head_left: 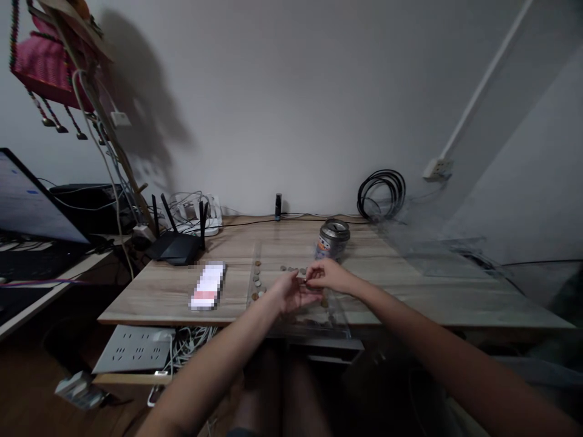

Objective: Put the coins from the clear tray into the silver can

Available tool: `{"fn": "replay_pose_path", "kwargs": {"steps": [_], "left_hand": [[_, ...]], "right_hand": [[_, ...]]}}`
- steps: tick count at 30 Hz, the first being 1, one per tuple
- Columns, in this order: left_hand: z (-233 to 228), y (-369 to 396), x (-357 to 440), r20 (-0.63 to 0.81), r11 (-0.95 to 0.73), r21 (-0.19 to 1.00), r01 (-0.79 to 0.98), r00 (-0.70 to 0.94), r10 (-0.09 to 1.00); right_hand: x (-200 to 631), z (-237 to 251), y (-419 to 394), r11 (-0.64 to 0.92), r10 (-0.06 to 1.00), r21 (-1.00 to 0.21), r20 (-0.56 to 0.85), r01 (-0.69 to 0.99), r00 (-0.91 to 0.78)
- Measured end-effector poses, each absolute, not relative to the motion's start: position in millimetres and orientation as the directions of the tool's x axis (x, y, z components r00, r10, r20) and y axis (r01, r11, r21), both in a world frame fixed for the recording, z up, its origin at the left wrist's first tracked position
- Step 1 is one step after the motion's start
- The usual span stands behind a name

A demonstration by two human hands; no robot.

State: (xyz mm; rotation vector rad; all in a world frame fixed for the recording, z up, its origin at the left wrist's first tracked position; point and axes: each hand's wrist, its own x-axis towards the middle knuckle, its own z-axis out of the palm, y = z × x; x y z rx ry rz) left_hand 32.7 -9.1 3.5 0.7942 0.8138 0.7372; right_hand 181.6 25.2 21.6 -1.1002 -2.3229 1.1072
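Above the front part of the desk, my left hand (294,295) is turned palm up with its fingers stretched out. My right hand (328,275) reaches over it, thumb and fingertips pinched together close to the left thumb. Whatever the pinch holds is too small to make out. Loose coins (256,279) lie in a rough column left of my hands, and several more coins (291,269) lie just behind them. These sit on a clear plastic sheet (250,267). Behind my right hand stands a can-shaped money box (334,232) with a slot in its lid.
A phone (208,285) and a black router (175,246) are on the left of the desk. A small dark bottle (278,207) stands by the wall. Coiled black cable (381,193) and clear plastic packaging (449,255) occupy the right. Below the front edge is a drawer (325,351).
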Motion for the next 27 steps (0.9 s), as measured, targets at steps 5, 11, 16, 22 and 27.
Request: {"fn": "replay_pose_path", "kwargs": {"steps": [5, 11, 16, 22, 27], "left_hand": [[1, 2, 53, -0.364, 0.520, 0.512, -0.684, 0.376, 0.852], [-14, 13, 50, -0.474, 0.492, 0.451, -0.744, 0.268, 0.839], [-15, 14, 51, -0.424, 0.368, 0.561, -0.741, 0.124, 0.897], [-16, 11, 51, -0.391, 0.327, 0.574, -0.751, 0.100, 0.915], [-16, 11, 54, -0.388, 0.348, 0.538, -0.768, 0.141, 0.911]], "right_hand": [[181, 51, 47, 0.468, 0.845, -0.679, 0.155, 0.566, -0.513], [235, 103, 121, 0.107, 0.937, -0.393, 0.347, 0.913, 0.040], [242, 105, 152, -0.006, 0.966, -0.247, 0.250, 0.969, 0.069], [206, 91, 114, 0.154, 0.945, -0.237, 0.317, 0.959, -0.074], [166, 52, 56, 0.580, 0.806, -0.362, 0.128, 0.729, -0.578]]}}
